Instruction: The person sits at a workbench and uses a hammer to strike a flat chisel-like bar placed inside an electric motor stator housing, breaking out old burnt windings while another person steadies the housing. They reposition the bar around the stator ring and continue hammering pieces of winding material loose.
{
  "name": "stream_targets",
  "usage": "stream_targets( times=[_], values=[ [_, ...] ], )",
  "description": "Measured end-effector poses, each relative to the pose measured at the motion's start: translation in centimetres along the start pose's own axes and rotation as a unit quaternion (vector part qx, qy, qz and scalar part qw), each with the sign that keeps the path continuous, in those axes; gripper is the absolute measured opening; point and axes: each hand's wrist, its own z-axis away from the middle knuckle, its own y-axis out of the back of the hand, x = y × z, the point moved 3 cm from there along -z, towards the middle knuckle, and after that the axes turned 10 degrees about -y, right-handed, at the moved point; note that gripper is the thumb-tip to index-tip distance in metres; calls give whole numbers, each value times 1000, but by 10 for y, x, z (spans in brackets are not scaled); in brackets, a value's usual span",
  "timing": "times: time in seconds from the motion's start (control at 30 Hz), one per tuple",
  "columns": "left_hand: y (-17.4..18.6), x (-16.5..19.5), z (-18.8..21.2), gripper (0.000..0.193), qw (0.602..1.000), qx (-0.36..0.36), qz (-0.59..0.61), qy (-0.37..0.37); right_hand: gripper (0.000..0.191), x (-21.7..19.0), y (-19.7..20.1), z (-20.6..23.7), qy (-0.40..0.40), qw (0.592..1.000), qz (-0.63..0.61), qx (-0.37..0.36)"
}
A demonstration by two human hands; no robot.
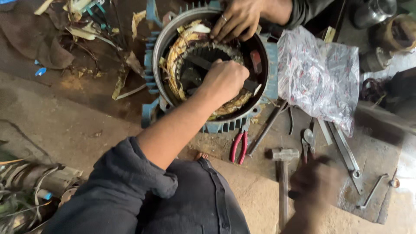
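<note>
A blue finned motor housing (149, 110) lies open on the floor, with yellowish windings (175, 52) around the slotted stator inside. My left hand (225, 78) is fisted over the stator and grips a dark flat bar (253, 86) that lies across the bore. My right hand (316, 182) is blurred at the lower right, just beside the handle of a steel hammer (282, 154); whether it holds anything is unclear. Another person's hand (238, 19), wearing a ring, presses its fingers on the windings at the top rim.
A crumpled printed plastic bag (318, 73) lies right of the motor. Red-handled pliers (239, 147), a metal rod (266, 128), small snips (307, 143) and a long wrench (346, 154) lie on the floor. Torn insulation paper (82, 30) lies at upper left, and loose wires (21, 195) at lower left.
</note>
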Motion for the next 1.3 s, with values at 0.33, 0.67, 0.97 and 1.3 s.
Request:
stream_targets(
  times=[0.33,0.67,0.97,1.3],
  values=[
    [12,-4,-6,14,997,27,51,52,20,21,-142,12,-183,964,77,-177],
    [4,4,5,14,995,3,46,-86,40,-45,3,4,93,989,-77,80],
    [3,-1,4,15,999,2,34,-40,33,9,-16,24,-24,993,-72,89],
    [0,-2,-2,23,998,-11,62,13,31,31,-17,24,-39,997,-66,13]
  ],
)
